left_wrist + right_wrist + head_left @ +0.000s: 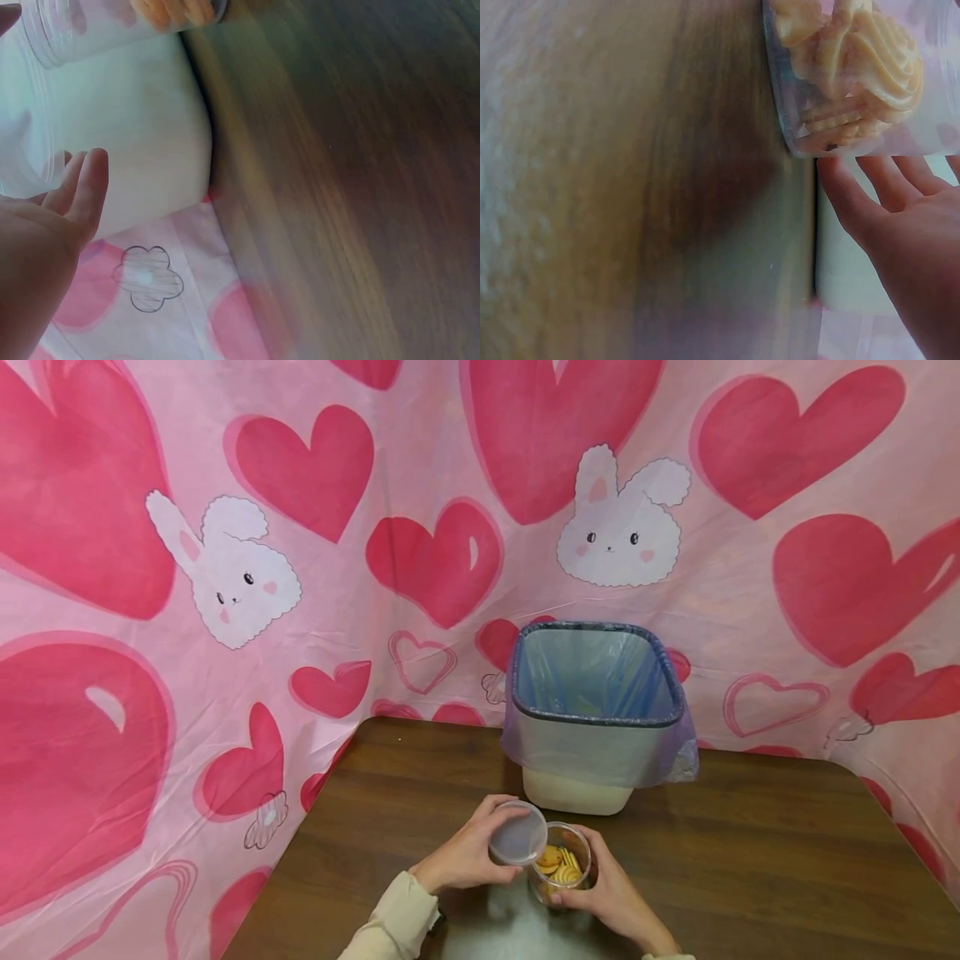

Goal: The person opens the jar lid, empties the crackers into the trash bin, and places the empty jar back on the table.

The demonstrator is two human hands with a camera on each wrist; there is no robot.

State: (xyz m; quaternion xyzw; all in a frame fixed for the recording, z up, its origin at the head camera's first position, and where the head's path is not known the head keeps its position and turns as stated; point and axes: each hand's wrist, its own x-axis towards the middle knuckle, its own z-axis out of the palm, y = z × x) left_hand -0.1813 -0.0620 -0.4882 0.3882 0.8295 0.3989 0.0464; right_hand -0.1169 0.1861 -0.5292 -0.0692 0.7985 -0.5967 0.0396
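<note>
Near the front of the table, my right hand [611, 889] grips a clear round jar [937, 112] from its right side. Inside the jar lie several cookies [561, 867], one a piped swirl in the right wrist view. My left hand [468, 852] holds a translucent round lid [519, 835] by its edge, thumb below and fingers above. The lid is tilted beside the jar's mouth and overlaps its left rim in the head view. The jar's top is uncovered. In the left wrist view the lid [30, 142] shows in part, with the jar [97, 30] beyond it.
A cream bin [577, 789] lined with a bluish plastic bag [600, 752] stands just behind the hands on the brown wooden table [750, 852]. A pink cloth [450, 443] with hearts and rabbits hangs behind and to the left.
</note>
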